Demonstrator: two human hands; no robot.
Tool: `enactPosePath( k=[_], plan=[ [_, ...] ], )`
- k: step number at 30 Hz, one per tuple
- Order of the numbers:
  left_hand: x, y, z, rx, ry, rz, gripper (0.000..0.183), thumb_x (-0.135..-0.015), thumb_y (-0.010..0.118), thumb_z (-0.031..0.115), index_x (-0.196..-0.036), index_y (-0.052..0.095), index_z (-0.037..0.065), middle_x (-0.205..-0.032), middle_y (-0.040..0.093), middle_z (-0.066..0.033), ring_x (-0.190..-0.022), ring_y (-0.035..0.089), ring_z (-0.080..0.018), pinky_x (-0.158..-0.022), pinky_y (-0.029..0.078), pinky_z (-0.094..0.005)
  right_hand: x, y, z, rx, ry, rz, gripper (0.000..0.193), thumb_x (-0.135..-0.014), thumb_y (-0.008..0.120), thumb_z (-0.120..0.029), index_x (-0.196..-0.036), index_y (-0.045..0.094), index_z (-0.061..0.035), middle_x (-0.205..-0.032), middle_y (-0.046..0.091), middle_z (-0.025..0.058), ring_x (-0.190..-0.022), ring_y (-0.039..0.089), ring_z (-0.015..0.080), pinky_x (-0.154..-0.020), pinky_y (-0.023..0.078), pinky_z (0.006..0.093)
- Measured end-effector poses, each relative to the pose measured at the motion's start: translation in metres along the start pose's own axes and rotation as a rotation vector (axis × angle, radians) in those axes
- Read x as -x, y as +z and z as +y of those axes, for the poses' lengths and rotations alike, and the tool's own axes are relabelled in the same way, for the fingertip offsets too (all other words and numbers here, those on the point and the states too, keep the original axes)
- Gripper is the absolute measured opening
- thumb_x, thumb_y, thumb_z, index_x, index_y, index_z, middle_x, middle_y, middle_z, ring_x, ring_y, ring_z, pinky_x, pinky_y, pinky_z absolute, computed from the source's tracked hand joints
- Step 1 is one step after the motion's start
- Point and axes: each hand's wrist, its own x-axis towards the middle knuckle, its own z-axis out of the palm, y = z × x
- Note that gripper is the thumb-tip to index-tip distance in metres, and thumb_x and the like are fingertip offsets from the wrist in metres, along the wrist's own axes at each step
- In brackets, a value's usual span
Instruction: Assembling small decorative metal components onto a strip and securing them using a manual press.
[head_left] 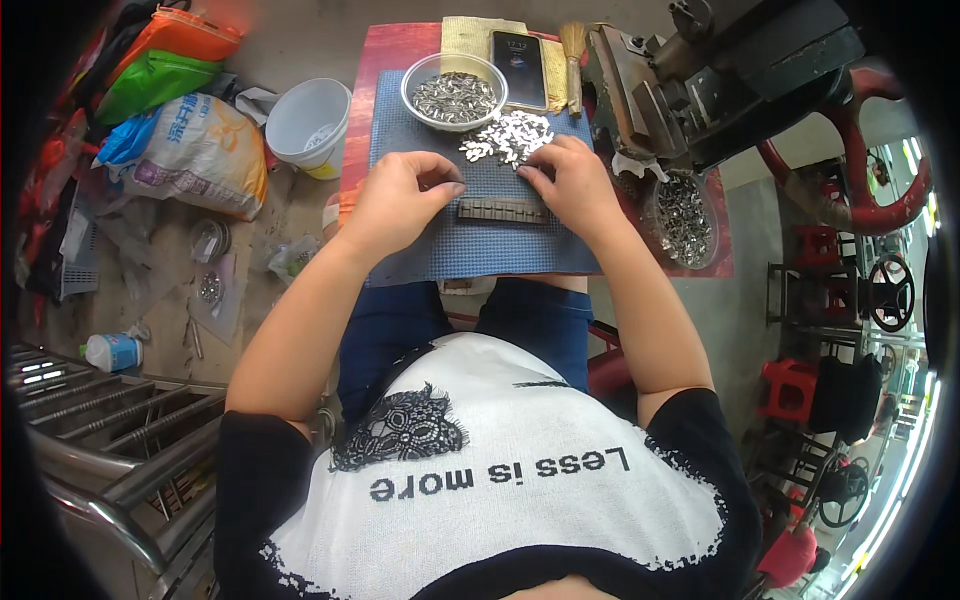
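Blue mat (480, 248) bears, at twelve o'clock, metal pieces (512, 136), likely light, slippery, pinchable edgewise; whether left hand (402, 192) or right hand (578, 190) pinches is unclear.

This looks like a workshop or small factory floor. A heavy, dark metal machine (740, 90) with a thick, curved red frame (870, 140) stands beside a red-topped worktable (380, 50) bearing a loose pile of small silvery metal pieces (515, 137). Farther off are black spoked wheels (892, 293), red plastic stools (788, 390) and long white strip lights (917, 445), with bare grey floor (300, 45) around.
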Motion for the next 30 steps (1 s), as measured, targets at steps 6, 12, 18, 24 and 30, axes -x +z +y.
enactPosePath(
  k=[6,12,18,24,30],
  plan=[
    [0.000,0.009,0.002,-0.166,0.070,-0.072,0.016,-0.082,0.074,0.011,-0.092,0.072,-0.002,-0.089,0.068,-0.0130,-0.080,0.065,-0.0215,-0.076,0.053,-0.0337,-0.002,-0.001,-0.004,-0.013,0.017,-0.020,0.015,-0.083,0.071,-0.016,-0.089,0.069,-0.0021,-0.087,0.065,0.0144,-0.090,0.061,0.0333,-0.082,0.049,0.0426],
    [-0.005,0.011,-0.003,-0.299,0.187,-0.101,0.022,-0.075,0.076,0.013,-0.092,0.073,-0.001,-0.093,0.067,-0.0110,-0.079,0.062,-0.0203,-0.072,0.051,-0.0330,0.013,-0.011,-0.025,-0.367,0.097,0.035,0.013,-0.084,0.071,-0.009,-0.094,0.070,-0.0019,-0.093,0.070,0.0144,-0.087,0.068,0.0295,-0.078,0.053,0.0363],
    [-0.007,0.008,0.006,-0.234,-0.005,-0.159,0.017,-0.078,0.075,0.009,-0.091,0.075,-0.001,-0.090,0.069,-0.0108,-0.077,0.063,-0.0193,-0.072,0.052,-0.0314,0.033,0.001,-0.032,-0.440,0.093,0.000,0.013,-0.084,0.072,-0.004,-0.097,0.070,-0.0011,-0.096,0.071,0.0111,-0.088,0.067,0.0229,-0.080,0.050,0.0322],
    [-0.019,0.023,0.003,-0.197,0.153,0.037,0.015,-0.080,0.075,0.012,-0.092,0.075,0.003,-0.090,0.068,-0.0149,-0.079,0.067,-0.0281,-0.073,0.053,-0.0369,0.044,0.004,-0.020,-0.253,-0.080,0.056,0.012,-0.081,0.073,-0.010,-0.091,0.069,-0.0060,-0.101,0.066,0.0052,-0.100,0.058,0.0239,-0.089,0.039,0.0363],
    [-0.039,0.050,-0.003,-0.417,0.345,0.211,0.011,-0.078,0.074,0.008,-0.088,0.074,0.003,-0.088,0.066,-0.0144,-0.082,0.065,-0.0343,-0.076,0.052,-0.0417,0.038,0.010,-0.022,-0.341,-0.036,0.085,0.012,-0.077,0.075,-0.008,-0.087,0.071,-0.0029,-0.097,0.068,0.0078,-0.095,0.061,0.0271,-0.084,0.046,0.0358]
  ],
)
